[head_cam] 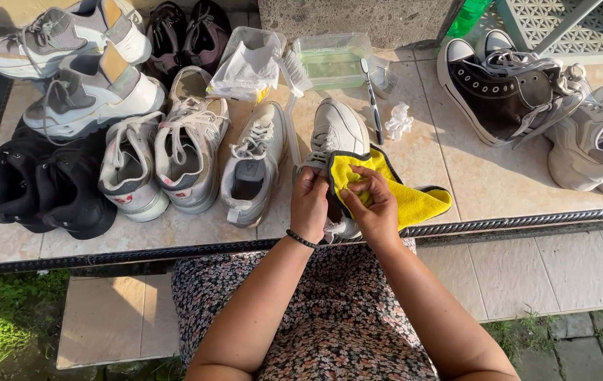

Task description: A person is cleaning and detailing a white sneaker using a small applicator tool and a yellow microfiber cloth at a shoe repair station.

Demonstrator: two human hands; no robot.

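Observation:
A white sneaker (339,129) stands on the tiled ledge (457,176) in front of me, toe pointing away. My left hand (309,203) grips its heel end at the left side. My right hand (371,202) presses a yellow cloth with a dark edge (414,201) against the heel, fingers bunched into the fabric. The cloth drapes off to the right over the ledge. The sneaker's heel is hidden behind both hands. A dark bead bracelet sits on my left wrist.
Its white partner (253,166) lies to the left, beside several more sneakers, white, grey and black. Behind are a clear tub of water (332,60), a plastic bag (248,70), a scrub brush (293,77), a toothbrush (372,99) and crumpled tissue (399,120). High-tops (510,88) stand right.

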